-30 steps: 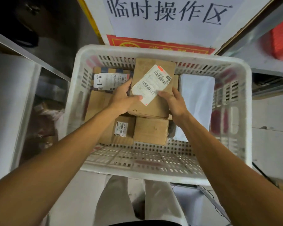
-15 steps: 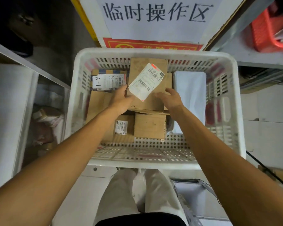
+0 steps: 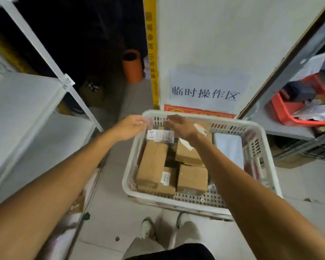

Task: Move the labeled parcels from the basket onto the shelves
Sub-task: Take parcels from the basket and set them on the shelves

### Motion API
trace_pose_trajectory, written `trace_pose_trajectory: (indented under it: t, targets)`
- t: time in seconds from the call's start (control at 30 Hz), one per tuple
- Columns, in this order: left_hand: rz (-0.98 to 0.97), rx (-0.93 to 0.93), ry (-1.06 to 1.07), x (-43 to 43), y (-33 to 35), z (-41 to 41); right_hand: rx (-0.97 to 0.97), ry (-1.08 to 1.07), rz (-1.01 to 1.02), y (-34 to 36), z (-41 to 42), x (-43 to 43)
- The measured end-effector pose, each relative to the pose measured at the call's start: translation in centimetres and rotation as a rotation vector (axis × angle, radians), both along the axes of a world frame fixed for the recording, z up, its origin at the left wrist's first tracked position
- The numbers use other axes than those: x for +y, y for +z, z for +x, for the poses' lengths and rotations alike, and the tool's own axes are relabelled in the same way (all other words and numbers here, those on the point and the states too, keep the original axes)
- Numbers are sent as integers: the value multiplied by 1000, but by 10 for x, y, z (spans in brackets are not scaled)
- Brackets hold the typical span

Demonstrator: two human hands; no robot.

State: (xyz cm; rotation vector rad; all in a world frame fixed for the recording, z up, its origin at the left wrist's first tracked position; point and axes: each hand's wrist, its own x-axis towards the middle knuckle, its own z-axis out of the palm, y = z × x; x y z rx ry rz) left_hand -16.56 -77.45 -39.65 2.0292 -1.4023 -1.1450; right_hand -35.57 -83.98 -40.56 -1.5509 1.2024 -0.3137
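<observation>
L hand (image 3: 131,126) & R hand (image 3: 180,126): both spread loose, fingers relaxed, nothing held as far as the blur lets me tell. Both hover over the far rim of the basket (image 3: 251,126). L is above its 11 o'clock corner. R is just beside it toward 3, palm facing L.

Key relation: A-1 parcel (image 3: 160,135) sits in the gap betw. the two hands, lower down, approx 4 o'clock from L hand and 8 o'clock from R hand. It leans on the far wall w/ label showing; label's long axis runs 9-to-3. So the hands bracket its two short ends, and neither touches it that I can see. Nearness abt equal; R fingers overlap its 3 o'clock end in view.

Second labelled parcel (image 3: 189,153) lies under R wrist, 5 o'clock from R hand, tipped up twd far wall, label mostly hidden. R hand nearer for that one.

Also in basket: more cardboard boxes (image 3: 152,162) at 6–7 o'clock, and a white flat packet (image 3: 228,147) along the 3 o'clock wall.

Outward: white shelves (image 3: 26,102) at 9 o'clock of basket, L arm nearer. Another rack (image 3: 281,128) w/ red crate (image 3: 281,117) at 2 o'clock, R arm nearer.

Judgement: reach phase, most parcels not yet moved. Likely next: drop both hands, pinch A-1 by its ends along the 9–3 line, lift clear of rim, swing to 9 o'clock. Which shelf it belongs on, can't tell.
</observation>
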Motion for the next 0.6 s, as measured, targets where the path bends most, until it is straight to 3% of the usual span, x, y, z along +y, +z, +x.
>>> trace_pose_trajectory:
  t: [0.33,0.6]
  targets:
    - [-149,-319,506,154,124,96,-142,666,-237,111,159,45]
    - [-138,-621,893,315,201,90,-352,1124,-414,195,256,162]
